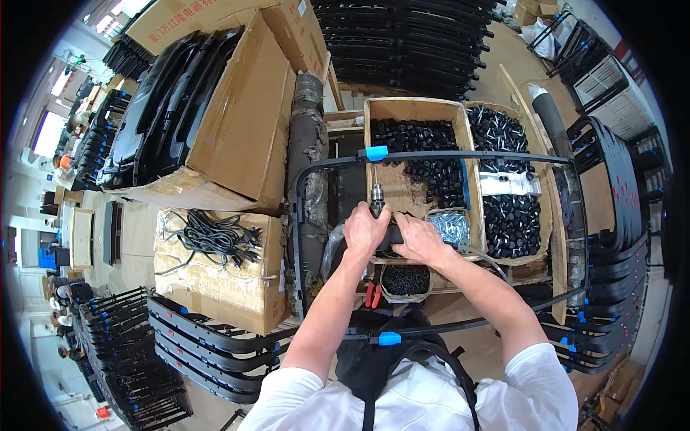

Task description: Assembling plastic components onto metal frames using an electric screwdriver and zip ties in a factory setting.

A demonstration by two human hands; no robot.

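**A:** Starting on your left: open carton with a bundle of black power cords on top, and stacks of black frames below it. Then the black frame lying across the bench, blue clip on its far rail and another blue clip on the near one.

**B:** And the hands?

**A:** Your left hand is wrapped tight round the body of the power driver, chuck pointing away from you toward the wooden tray. Your right hand is closed over the back end of the same tool, fingers curled, touching the left one.

**B:** How does it handle?

**A:** I'd guess the driver's dense and rigid, front-heavy, so gripping the body like you do makes sense. Its black casing looks smooth, maybe a bit slick. The frame looks thin and light but long, probably whippy if you lift it by one end; take it near the clips.

**B:** Further right?

**A:** A box of silver screws just beside your right hand, then compartments full of small black caps, and more black frames stacked at the far right.
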